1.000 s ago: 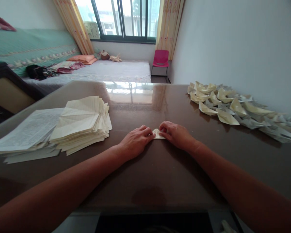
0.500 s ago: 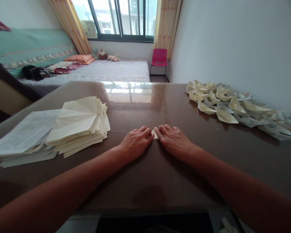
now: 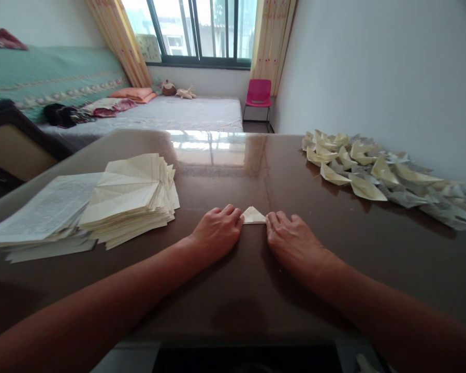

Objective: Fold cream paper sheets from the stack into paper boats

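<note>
A small folded piece of cream paper (image 3: 253, 215), triangular with its point away from me, lies flat on the brown table between my hands. My left hand (image 3: 219, 228) has its curled fingers closed on the paper's left corner. At the opposite corner, my right hand (image 3: 289, 235) pinches the paper with thumb and fingers together. The middle of the triangle shows uncovered; both end corners are hidden under the fingertips.
Left of my hands sits a stack of creased cream sheets (image 3: 126, 199), overlapping printed sheets (image 3: 50, 207). Many folded paper boats (image 3: 367, 187) crowd the right side by the wall. Beyond the glossy table (image 3: 213, 181) are a bed (image 3: 194, 114) and a pink chair (image 3: 258, 94).
My hands have moved apart along the folded paper, the right one sliding rightward to its corner. More of the paper triangle shows between them. The whole view has shifted slightly.
</note>
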Demonstrator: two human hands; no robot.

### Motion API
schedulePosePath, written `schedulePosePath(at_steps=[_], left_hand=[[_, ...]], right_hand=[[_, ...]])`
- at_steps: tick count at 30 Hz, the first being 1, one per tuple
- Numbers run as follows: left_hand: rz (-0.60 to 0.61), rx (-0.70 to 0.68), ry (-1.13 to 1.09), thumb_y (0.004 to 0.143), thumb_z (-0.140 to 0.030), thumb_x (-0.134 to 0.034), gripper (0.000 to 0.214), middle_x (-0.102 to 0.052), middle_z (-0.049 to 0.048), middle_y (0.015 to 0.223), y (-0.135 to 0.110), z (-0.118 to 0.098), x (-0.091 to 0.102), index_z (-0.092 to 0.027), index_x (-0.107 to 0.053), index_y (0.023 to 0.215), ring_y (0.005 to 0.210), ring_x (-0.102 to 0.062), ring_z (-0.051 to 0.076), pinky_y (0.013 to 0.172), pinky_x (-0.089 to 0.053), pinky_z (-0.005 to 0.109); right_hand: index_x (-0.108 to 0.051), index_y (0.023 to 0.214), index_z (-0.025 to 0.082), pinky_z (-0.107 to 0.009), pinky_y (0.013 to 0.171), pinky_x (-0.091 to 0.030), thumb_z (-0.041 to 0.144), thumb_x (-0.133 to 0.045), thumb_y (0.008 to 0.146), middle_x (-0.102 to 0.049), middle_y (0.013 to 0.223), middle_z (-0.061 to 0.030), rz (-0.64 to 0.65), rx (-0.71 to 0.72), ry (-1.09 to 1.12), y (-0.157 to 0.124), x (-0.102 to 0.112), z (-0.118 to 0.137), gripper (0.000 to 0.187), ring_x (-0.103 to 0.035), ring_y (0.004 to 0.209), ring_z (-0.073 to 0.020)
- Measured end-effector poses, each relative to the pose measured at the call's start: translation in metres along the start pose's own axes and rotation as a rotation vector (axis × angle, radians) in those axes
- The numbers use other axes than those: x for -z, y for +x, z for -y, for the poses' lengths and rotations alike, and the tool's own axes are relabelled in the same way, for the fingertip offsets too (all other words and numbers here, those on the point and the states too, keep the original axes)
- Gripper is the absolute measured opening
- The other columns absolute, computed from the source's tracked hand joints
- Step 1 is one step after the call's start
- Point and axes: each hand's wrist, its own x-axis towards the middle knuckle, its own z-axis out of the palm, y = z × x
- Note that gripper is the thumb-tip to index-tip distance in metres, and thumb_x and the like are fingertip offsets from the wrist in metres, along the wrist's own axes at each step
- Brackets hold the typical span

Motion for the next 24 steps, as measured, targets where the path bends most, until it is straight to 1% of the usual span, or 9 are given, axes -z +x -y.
schedulePosePath(at_steps=[3,8,11,13,15,17,20,22,24], left_hand=[[0.017,-0.003,0.040,0.092,-0.014,-0.043,0.025,-0.060,0.0119,0.094,-0.002,-0.003,0.003,-0.009,-0.063,0.106,0.091,-0.054,0.025,0.065,-0.042,0.035],[0.072,0.013,0.040,0.088,-0.012,-0.048,0.019,-0.060,0.0130,0.091,-0.002,-0.007,0.008,-0.009,-0.066,0.094,0.089,-0.055,0.026,0.061,-0.040,0.034],[0.065,0.021,0.039,0.087,-0.011,-0.049,0.019,-0.060,0.0129,0.091,-0.003,-0.007,0.007,-0.009,-0.066,0.094,0.089,-0.055,0.026,0.060,-0.041,0.034],[0.022,0.046,0.025,0.088,-0.012,-0.048,0.019,-0.060,0.0117,0.091,-0.004,-0.006,0.004,-0.011,-0.065,0.094,0.089,-0.055,0.025,0.062,-0.041,0.033],[-0.037,0.076,-0.005,0.090,-0.017,-0.046,0.019,-0.060,0.0099,0.093,-0.005,-0.003,0.001,-0.015,-0.064,0.096,0.090,-0.054,0.023,0.064,-0.042,0.032],[-0.077,0.093,-0.034,0.092,-0.021,-0.044,0.020,-0.060,0.0080,0.094,-0.005,0.001,-0.002,-0.018,-0.063,0.097,0.090,-0.053,0.022,0.066,-0.042,0.031],[-0.100,0.107,-0.062,0.094,-0.025,-0.040,0.024,-0.060,0.0064,0.093,-0.005,0.006,-0.005,-0.021,-0.062,0.103,0.090,-0.053,0.021,0.066,-0.042,0.029],[-0.109,0.120,-0.081,0.095,-0.027,-0.039,0.026,-0.060,0.0055,0.094,-0.004,0.008,-0.006,-0.023,-0.062,0.106,0.089,-0.053,0.020,0.064,-0.042,0.028],[-0.113,0.130,-0.104,0.095,-0.028,-0.038,0.027,-0.061,0.0050,0.094,-0.004,0.010,-0.008,-0.024,-0.061,0.109,0.090,-0.053,0.020,0.064,-0.043,0.028]], right_hand=[[-0.070,0.096,0.009,-0.037,0.062,-0.039,0.002,-0.041,0.084,-0.061,0.095,-0.0187,-0.005,0.012,-0.013,0.001,-0.001,0.002,0.032,-0.055,0.086,-0.0283],[-0.070,0.092,0.009,-0.036,0.062,-0.040,0.001,-0.043,0.083,-0.061,0.093,-0.0184,-0.001,-0.001,0.007,0.001,0.001,0.007,0.030,-0.056,0.086,-0.0284],[-0.069,0.093,0.010,-0.036,0.063,-0.041,0.004,-0.044,0.085,-0.062,0.093,-0.0168,-0.022,-0.011,0.047,0.006,0.001,-0.001,0.028,-0.058,0.086,-0.0275],[-0.067,0.096,0.013,-0.035,0.066,-0.042,0.010,-0.044,0.089,-0.064,0.094,-0.0145,-0.065,-0.034,0.108,0.012,-0.002,-0.013,0.024,-0.059,0.086,-0.0253],[-0.066,0.100,0.017,-0.033,0.070,-0.043,0.025,-0.043,0.095,-0.065,0.097,-0.0122,-0.111,-0.083,0.190,0.018,-0.007,-0.026,0.024,-0.060,0.091,-0.0243],[-0.060,0.116,0.018,-0.034,0.077,-0.045,0.041,-0.042,0.096,-0.064,0.108,-0.0123,-0.167,-0.103,0.270,0.023,-0.010,-0.035,0.036,-0.057,0.101,-0.0250],[-0.049,0.133,0.019,-0.035,0.087,-0.045,0.048,-0.048,0.092,-0.059,0.123,-0.0117,-0.251,-0.036,0.364,0.026,-0.011,-0.038,0.050,-0.052,0.111,-0.0244],[-0.050,0.133,0.023,-0.036,0.091,-0.044,0.045,-0.055,0.090,-0.056,0.125,-0.0098,-0.286,0.037,0.391,0.025,-0.010,-0.034,0.049,-0.050,0.111,-0.0236],[-0.056,0.128,0.025,-0.036,0.092,-0.043,0.040,-0.056,0.090,-0.057,0.122,-0.0086,-0.292,0.082,0.416,0.025,-0.011,-0.032,0.041,-0.050,0.110,-0.0225]])
